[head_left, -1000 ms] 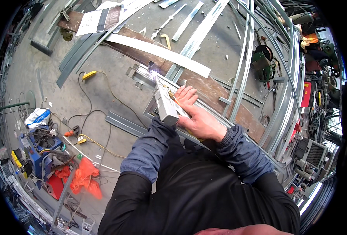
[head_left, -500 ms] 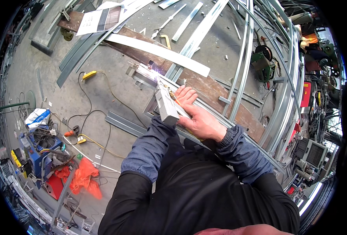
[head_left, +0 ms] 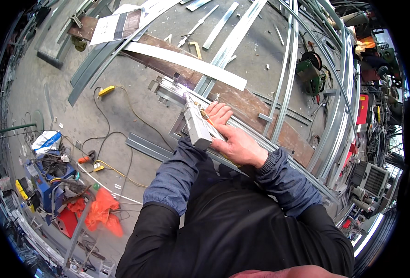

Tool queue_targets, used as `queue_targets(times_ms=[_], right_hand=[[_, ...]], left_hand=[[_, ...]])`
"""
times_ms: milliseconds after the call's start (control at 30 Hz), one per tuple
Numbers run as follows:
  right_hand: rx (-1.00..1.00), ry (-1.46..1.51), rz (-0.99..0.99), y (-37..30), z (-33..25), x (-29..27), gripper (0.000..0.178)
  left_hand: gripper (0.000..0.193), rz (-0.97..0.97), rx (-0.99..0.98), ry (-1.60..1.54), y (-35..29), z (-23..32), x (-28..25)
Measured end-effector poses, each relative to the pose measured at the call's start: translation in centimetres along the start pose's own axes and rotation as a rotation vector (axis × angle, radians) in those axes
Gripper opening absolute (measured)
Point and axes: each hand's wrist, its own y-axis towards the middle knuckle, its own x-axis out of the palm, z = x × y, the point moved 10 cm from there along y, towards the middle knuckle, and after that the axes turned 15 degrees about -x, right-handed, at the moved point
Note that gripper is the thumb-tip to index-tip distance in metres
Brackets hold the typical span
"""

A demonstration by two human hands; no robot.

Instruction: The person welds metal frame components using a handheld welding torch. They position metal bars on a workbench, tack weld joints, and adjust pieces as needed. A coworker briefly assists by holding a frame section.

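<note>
Grey concrete floor (head_left: pixel 66 116) is stretching around a person in a black jacket (head_left: pixel 242 227), whose blue-grey fabric sleeve covers (head_left: pixel 288 185) are reaching forward. From where I'm standing, the bare right hand (head_left: pixel 239 144) is resting its thumb against the near end of a long, pale-grey, box-shaped tool (head_left: pixel 197 127). More fingers (head_left: pixel 219 111) are showing just past it, bent, but I can't tell whose they are or how firmly either hand is gripping. The left hand is mostly hiding behind the tool. That tool is slanting away over silver metal rails (head_left: pixel 172 86), its tip meeting a small violet-white glow (head_left: pixel 185 95). Beyond, a rust-brown flat board (head_left: pixel 290 136) is running diagonally, and a long white strip (head_left: pixel 186 58) is lying across it. Farther off, a black-and-green reel machine (head_left: pixel 309 72) is standing to the right.
</note>
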Motion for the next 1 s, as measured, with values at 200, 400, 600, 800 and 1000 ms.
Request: queue_targets(times_ms=[200,400,600,800,1000], right_hand=[[0.005,-0.010,-0.004,-0.1,0.0,0.0,0.053],[0.041,0.192,-0.009,-1.9,-1.1,-1.9,0.051],[0.152,0.794,-0.019,-4.6,-2.3,-7.8,0.046],[0.316,0.831,-0.066,-1.0,4.4,-9.6,0.071],[0.384,0.991,-0.112,0.5,10.2,-8.9,0.071]], left_hand=[[0.057,-0.009,0.018,0.017,-0.3,-0.6,0.8],[0.052,-0.048,0.001,0.100,0.4,0.0,0.9],[0.050,-0.266,-0.235,0.069,0.4,-0.5,2.3],[0.072,-0.235,-0.201,0.159,0.9,0.0,1.9],[0.069,-0.292,-0.228,0.187,0.9,-0.5,2.6]])
